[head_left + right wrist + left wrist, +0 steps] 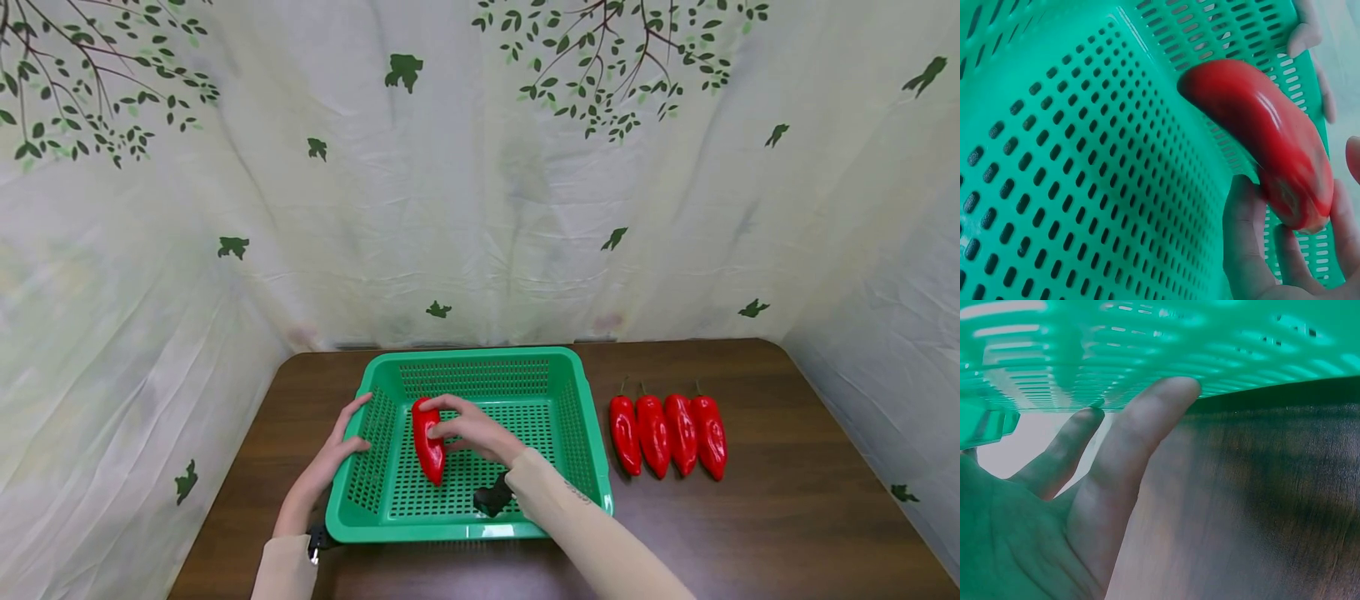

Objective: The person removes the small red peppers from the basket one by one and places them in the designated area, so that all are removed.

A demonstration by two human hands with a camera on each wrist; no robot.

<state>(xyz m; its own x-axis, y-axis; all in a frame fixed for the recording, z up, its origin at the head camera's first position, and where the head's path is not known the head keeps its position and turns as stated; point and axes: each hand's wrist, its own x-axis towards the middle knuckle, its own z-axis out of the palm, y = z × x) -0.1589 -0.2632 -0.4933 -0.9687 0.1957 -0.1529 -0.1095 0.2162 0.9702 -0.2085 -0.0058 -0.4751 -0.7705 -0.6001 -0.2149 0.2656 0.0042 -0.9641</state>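
Observation:
A long red pepper [429,446] with a glossy skin is held inside the green plastic basket [468,531]. My right hand [476,429] reaches in from the right and pinches it between thumb and fingertips. In the right wrist view the pepper [1260,125] tilts over the perforated floor, its blunt end between my fingers. At the basket's left side, my left hand [333,458] holds the rim, with two fingertips over the edge. In the left wrist view, other fingers [1141,434] lie against the outside wall.
Several more red peppers [681,435] lie side by side on the brown wooden table [780,533], right of the basket. A pale cloth with printed leaves [480,208] hangs behind the table and along both sides. A black wrist camera [492,496] hangs under my right wrist.

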